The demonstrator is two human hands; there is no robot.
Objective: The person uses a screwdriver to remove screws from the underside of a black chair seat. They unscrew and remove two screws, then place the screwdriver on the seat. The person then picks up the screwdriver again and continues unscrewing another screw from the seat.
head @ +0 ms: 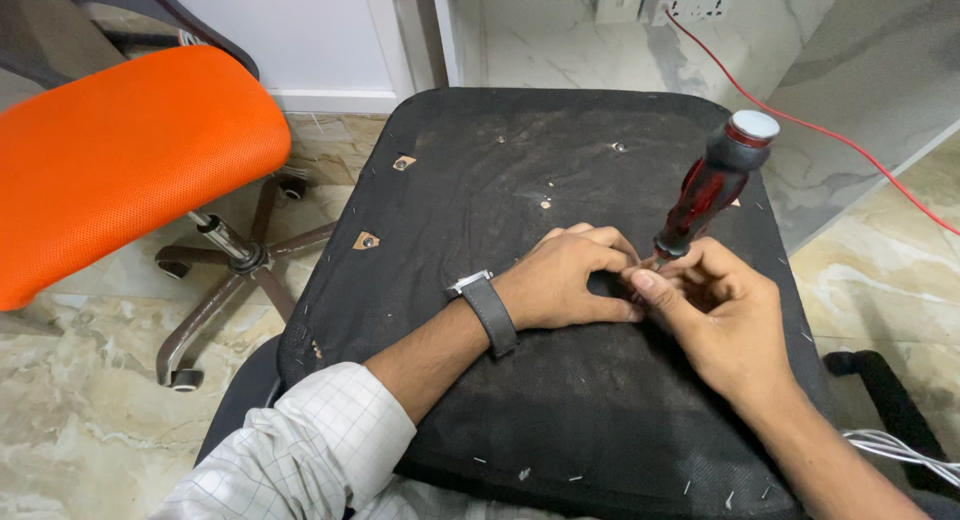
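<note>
A black fabric-covered chair seat underside lies flat in front of me, dotted with staples and screw holes. My left hand, with a grey watch at the wrist, rests on the fabric with fingers curled near the tool's tip. My right hand pinches the lower shaft of a screwdriver with a dark red translucent handle and white cap. The screwdriver tilts up to the right, its tip hidden between my fingers.
An orange office chair on a wheeled metal base stands at the left. A red wire runs from a wall socket down the marble wall at right. White cables and a black armrest lie at the lower right.
</note>
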